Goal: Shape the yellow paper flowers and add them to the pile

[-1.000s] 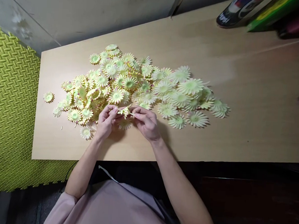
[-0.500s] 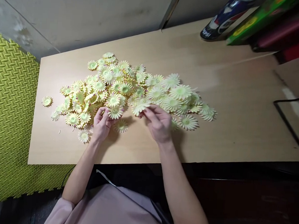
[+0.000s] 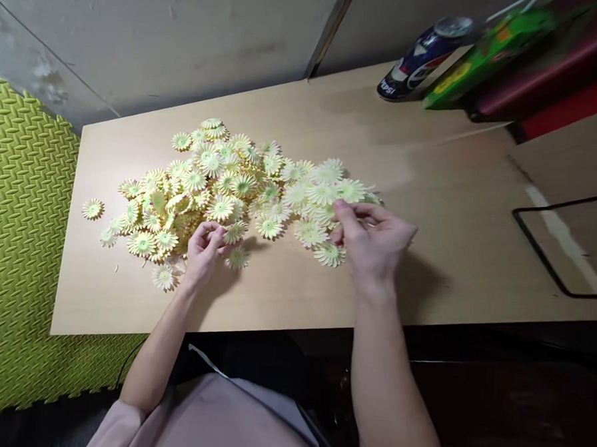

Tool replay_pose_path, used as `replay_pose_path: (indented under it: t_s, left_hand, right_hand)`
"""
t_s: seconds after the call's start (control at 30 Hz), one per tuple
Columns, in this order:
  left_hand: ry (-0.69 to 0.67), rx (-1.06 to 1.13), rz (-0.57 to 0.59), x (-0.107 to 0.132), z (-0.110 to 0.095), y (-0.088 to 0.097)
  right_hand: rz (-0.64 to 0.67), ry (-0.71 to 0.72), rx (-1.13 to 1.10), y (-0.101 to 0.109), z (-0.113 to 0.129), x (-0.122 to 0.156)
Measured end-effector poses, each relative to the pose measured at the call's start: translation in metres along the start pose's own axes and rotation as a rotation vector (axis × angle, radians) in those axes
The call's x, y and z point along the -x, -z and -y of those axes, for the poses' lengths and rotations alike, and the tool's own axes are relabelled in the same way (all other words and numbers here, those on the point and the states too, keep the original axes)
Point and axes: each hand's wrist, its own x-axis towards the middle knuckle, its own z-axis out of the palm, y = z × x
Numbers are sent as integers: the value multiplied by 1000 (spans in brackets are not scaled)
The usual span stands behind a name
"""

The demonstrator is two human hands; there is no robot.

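The flowers (image 3: 221, 179) look like thin, matt paper or foam. The table (image 3: 294, 297) is smooth, light wood-grain board with a dull sheen. At left, the green mat (image 3: 17, 235) is foam embossed in herringbone. At far right, the can (image 3: 417, 56) is glossy metal. The far wall (image 3: 163, 36) looks rough and blotchy.

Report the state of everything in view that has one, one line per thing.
flower pile, loose heap on the table.
left hand, shut in a pinch at the pile's near edge.
held flower, pinched in the left hand's fingertips.
right hand, fingers curled on flowers at the pile's right end; grip unclear.
lone flower, flat, apart left of the pile.
Pepsi can, at the table's far edge; open or sealed unclear.
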Motion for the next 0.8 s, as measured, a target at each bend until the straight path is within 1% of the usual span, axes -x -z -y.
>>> replay_pose_path:
  t_s: [0.03,0.07,0.17,0.23,0.3,0.37,0.5,0.57,0.67,0.8]
  left_hand:
    - [-6,-19,8,0,1,0]
    - [-14,-37,14,1,2,0]
    - [-38,-95,35,2,4,1]
    - [-47,-136,51,3,5,2]
    - [-60,-172,62,4,4,1]
    - [-99,-225,65,5,4,0]
    - [-262,-373,86,6,5,-2]
    - [-323,-419,101,6,7,-3]
    - [-355,-468,100,6,10,-2]
    - [-345,-489,86,7,11,-1]
  right_hand:
    - [64,24,-8,-6,3,11]
    - [163,31,-17,-13,6,22]
    - [541,37,-91,-40,6,51]
    - [626,12,-143,-57,1,64]
    - [636,-24,-193,-69,-6,70]
    - [619,-60,-230,-75,-13,71]
    - [579,-108,-269,-76,-20,70]
    - [562,-116,-282,-74,-21,70]
    - [547,-120,-292,-73,-22,72]
    - [550,-98,-284,-73,-24,74]
